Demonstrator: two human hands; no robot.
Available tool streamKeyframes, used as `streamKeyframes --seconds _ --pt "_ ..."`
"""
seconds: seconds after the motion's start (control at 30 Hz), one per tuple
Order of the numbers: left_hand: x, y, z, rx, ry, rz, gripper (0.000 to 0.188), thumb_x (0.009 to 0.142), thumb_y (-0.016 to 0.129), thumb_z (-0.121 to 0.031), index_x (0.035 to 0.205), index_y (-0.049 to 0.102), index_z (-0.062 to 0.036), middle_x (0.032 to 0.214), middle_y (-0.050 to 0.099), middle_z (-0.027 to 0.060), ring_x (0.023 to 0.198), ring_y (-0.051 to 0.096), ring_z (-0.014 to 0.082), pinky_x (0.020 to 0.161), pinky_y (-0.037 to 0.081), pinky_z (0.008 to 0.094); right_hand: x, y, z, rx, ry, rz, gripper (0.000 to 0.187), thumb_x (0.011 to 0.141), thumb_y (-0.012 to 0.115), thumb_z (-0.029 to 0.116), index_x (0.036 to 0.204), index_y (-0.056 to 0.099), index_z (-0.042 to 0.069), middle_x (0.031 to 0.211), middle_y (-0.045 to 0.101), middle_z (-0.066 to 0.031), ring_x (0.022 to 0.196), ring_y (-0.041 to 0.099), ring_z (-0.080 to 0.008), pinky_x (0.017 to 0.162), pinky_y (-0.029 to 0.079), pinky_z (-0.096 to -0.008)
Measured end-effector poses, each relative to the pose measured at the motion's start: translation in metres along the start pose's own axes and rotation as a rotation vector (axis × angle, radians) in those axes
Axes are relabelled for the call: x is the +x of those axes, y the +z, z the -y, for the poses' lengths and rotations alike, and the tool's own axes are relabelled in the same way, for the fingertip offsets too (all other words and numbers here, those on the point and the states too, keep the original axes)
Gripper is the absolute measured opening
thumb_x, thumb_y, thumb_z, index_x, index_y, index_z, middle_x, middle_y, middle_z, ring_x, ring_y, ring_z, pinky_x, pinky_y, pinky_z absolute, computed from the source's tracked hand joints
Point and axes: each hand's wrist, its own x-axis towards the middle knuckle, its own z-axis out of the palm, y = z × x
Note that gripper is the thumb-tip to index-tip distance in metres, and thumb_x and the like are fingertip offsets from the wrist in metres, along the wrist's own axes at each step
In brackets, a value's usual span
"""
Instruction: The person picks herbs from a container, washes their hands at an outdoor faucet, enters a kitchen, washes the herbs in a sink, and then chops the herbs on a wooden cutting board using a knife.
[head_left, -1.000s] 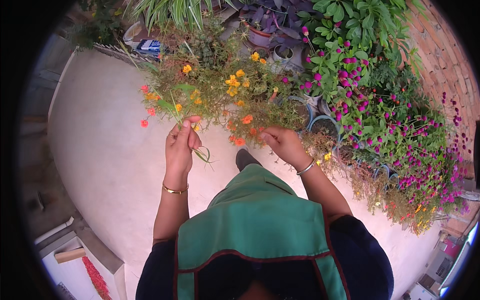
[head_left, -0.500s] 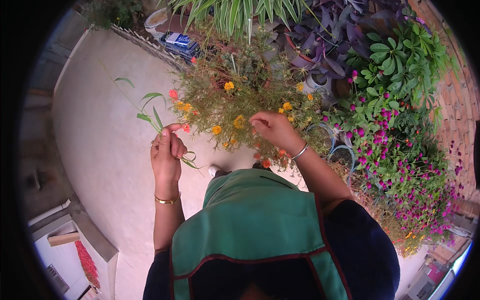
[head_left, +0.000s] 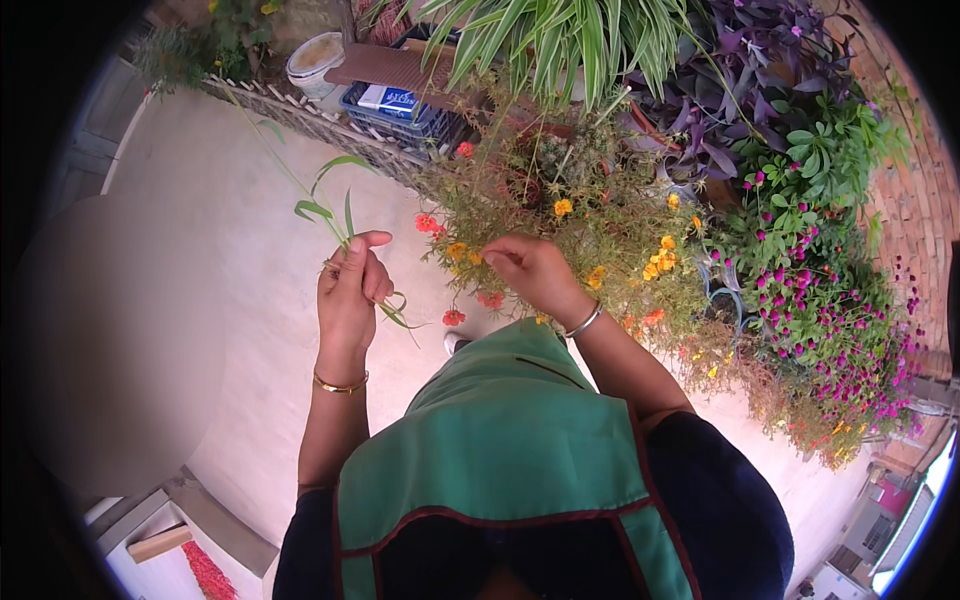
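My left hand [head_left: 350, 288] is closed around a few long green grass stems [head_left: 318, 210] with narrow leaves. Their tips point up and to the left, and a curled leaf end hangs out below the palm. Over the flowering bush [head_left: 560, 205], my right hand [head_left: 540, 277] has its fingers bent and drawn together. Its fingertips are close to some yellow-orange flowers [head_left: 460, 252], and whatever they pinch, if anything, is too small to make out. Coral-red flowers [head_left: 427, 223] stand at the bush's left side, between my hands.
Behind the bush are a striped-leaf plant [head_left: 560, 45] and a purple-leaved plant [head_left: 770, 60]. Magenta flowers [head_left: 800, 300] grow along the brick wall [head_left: 900, 180] at right. A low fence [head_left: 300, 118], white bucket [head_left: 316, 55] and blue crate [head_left: 425, 125] stand far left. Pale concrete floor [head_left: 240, 230] lies left.
The view has swung, so the plants sit further right. My right hand has gone left across the bush toward the yellow-orange flowers by its left edge. The left hand still grips the stems.
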Motion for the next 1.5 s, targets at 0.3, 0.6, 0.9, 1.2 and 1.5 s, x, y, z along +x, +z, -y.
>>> streamKeyframes --seconds 0.3,0.6,0.9,1.2,1.5 --pt "0.076 -0.114 -0.027 -0.091 -0.036 0.012 0.033 0.098 0.046 -0.032 0.088 0.059 -0.0032 0.052 0.033 -0.0043 0.048 0.029 0.0068 0.049 0.03 0.0232 0.115 0.094 0.063 0.128 0.015 0.063 0.012 0.084 0.063 0.012 0.093 0.066 0.003 0.081 0.065 -0.0086 0.067 0.06 -0.0142 0.063 0.048 -0.0269" --pt "0.218 -0.28 -0.099 -0.073 -0.055 -0.111 0.036 0.095 0.05 -0.033 0.093 0.057 0.0019 0.054 0.032 -0.0041 0.049 0.033 0.0076 0.05 0.033 0.0235 0.337 0.234 0.11 0.172 -0.125 0.231 0.015 0.086 0.061 0.015 0.094 0.064 0.003 0.086 0.065 -0.0084 0.073 0.062 -0.0164 0.066 0.05 -0.0285" --pt "0.361 -0.429 -0.197 -0.245 -0.013 -0.324 0.033 0.09 0.04 -0.027 0.105 0.049 0.0009 0.06 0.037 0.0005 0.055 0.041 0.013 0.055 0.041 0.0276 0.55 0.338 0.197 0.2 -0.163 0.416 0.02 0.088 0.06 0.014 0.103 0.062 0.002 0.092 0.065 -0.0062 0.084 0.061 -0.0117 0.072 0.049 -0.0265" --pt "0.57 -0.551 -0.264 -0.188 -0.126 -0.077 0.017 0.096 0.04 -0.018 0.096 0.051 -0.0053 0.069 0.047 0.0016 0.063 0.048 0.0135 0.06 0.043 0.0286 0.753 0.432 0.214 0.486 0.064 0.232 0.022 0.09 0.055 0.014 0.105 0.06 -0.001 0.093 0.064 -0.0054 0.085 0.062 -0.0115 0.076 0.049 -0.0253" --pt "0.803 -0.6 -0.257 -0.383 -0.449 0.075 0.013 0.095 0.043 -0.017 0.094 0.051 -0.0077 0.071 0.048 -0.0005 0.065 0.047 0.0119 0.061 0.042 0.0268 0.915 0.47 0.148 1.112 0.447 -0.076 0.022 0.093 0.051 0.014 0.109 0.055 0.0 0.098 0.062 -0.0078 0.094 0.061 -0.0173 0.083 0.05 -0.0284"
